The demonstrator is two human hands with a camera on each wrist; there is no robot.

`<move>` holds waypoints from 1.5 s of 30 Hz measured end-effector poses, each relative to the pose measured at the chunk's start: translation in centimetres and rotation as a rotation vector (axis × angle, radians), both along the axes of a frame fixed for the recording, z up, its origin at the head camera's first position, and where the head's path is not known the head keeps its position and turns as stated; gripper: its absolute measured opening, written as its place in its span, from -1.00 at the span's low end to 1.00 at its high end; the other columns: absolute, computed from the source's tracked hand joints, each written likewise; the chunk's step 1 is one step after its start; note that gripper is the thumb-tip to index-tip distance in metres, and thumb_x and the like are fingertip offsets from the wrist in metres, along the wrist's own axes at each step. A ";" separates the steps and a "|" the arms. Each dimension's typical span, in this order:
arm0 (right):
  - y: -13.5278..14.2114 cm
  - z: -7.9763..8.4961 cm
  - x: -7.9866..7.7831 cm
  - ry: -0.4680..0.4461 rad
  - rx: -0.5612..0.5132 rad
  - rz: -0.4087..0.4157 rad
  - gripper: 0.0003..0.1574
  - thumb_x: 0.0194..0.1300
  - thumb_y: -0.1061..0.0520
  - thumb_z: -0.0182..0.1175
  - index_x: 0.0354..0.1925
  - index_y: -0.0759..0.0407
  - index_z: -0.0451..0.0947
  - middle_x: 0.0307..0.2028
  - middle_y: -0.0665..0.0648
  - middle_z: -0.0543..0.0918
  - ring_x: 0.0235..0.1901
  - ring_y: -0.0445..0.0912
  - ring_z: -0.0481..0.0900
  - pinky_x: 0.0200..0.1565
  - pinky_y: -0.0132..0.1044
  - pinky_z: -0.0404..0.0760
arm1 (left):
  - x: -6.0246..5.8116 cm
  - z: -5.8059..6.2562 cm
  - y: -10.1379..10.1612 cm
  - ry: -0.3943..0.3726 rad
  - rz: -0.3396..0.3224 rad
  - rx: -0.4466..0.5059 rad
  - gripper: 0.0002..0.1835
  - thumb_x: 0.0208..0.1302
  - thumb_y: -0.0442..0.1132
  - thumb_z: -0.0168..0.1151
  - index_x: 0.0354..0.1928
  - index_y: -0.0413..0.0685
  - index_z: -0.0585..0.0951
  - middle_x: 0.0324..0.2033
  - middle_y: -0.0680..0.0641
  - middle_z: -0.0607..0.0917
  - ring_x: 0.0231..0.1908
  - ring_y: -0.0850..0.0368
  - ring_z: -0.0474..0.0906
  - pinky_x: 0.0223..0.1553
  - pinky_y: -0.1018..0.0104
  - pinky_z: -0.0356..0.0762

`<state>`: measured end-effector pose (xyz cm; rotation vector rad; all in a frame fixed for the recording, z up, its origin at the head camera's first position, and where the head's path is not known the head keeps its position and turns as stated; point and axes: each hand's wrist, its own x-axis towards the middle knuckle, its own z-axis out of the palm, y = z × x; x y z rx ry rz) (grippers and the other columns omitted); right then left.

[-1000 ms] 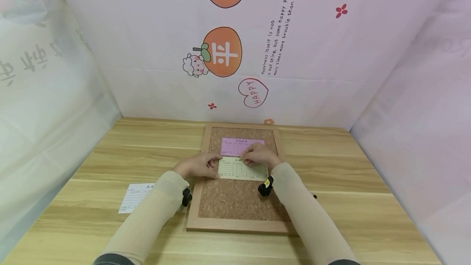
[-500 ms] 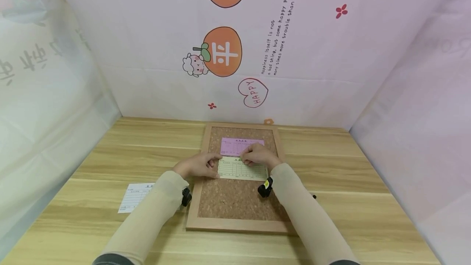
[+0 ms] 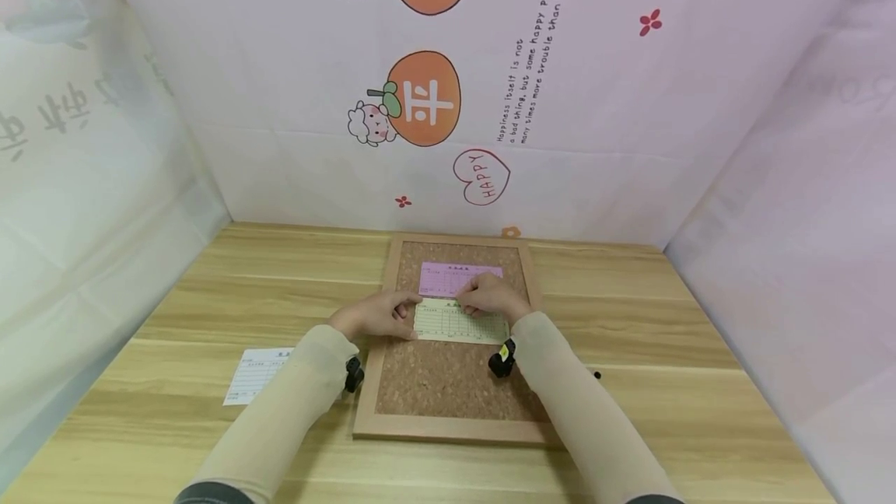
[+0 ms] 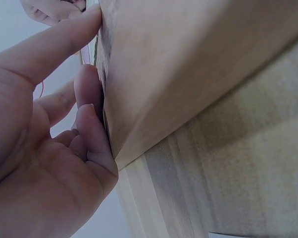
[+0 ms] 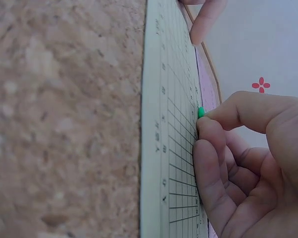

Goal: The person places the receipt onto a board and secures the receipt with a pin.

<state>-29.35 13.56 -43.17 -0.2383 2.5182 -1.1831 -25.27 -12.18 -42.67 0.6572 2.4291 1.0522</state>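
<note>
A pale yellow printed slip point(image 3: 462, 323) lies on a wood-framed cork board point(image 3: 455, 379), just below a pink slip point(image 3: 441, 278). Between thumb and forefinger, my right hand point(image 3: 493, 295) pinches a green-headed pushpin point(image 5: 201, 112) at the yellow slip's upper edge, near its middle. How deep the pin sits is hidden by the fingers. At the left end of the yellow slip, my left hand point(image 3: 378, 313) touches the paper, its thumb at the lower corner and forefinger at the upper. In the left wrist view its other fingers point(image 4: 92, 131) bend against the board's frame.
A white printed slip point(image 3: 257, 374) lies on the wooden table point(image 3: 168, 403) to the left, partly behind the left sleeve. A small black item point(image 3: 598, 375) shows beside the right sleeve. Printed cloth point(image 3: 581, 185) walls in the back and sides.
Both hands keep their places on the yellow slip. The right wrist has shifted very slightly to the left; the slips and board look unchanged.
</note>
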 end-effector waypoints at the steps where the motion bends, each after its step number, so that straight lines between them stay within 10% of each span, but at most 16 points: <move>1: 0.0 0.0 0.0 0.005 0.007 0.001 -0.82 0.31 0.16 0.25 -0.24 0.26 0.70 -0.41 0.12 0.67 -0.39 -0.11 0.60 -0.31 -0.32 0.62 | 0.0 0.0 0.0 -0.001 0.001 -0.002 -0.25 0.25 -0.25 0.44 0.43 -0.25 0.34 -0.20 -0.10 0.46 -0.18 0.08 0.32 -0.17 0.23 0.34; 45: 1.4 0.2 0.1 0.003 -0.070 0.125 -0.76 0.44 0.25 0.13 -0.05 0.37 0.64 -0.37 0.15 0.62 -0.40 -0.10 0.51 -0.31 -0.26 0.59 | -0.1 0.0 -0.1 0.018 0.000 -0.023 -0.24 0.25 -0.23 0.45 0.43 -0.23 0.35 -0.20 -0.07 0.46 -0.18 0.11 0.33 -0.18 0.26 0.34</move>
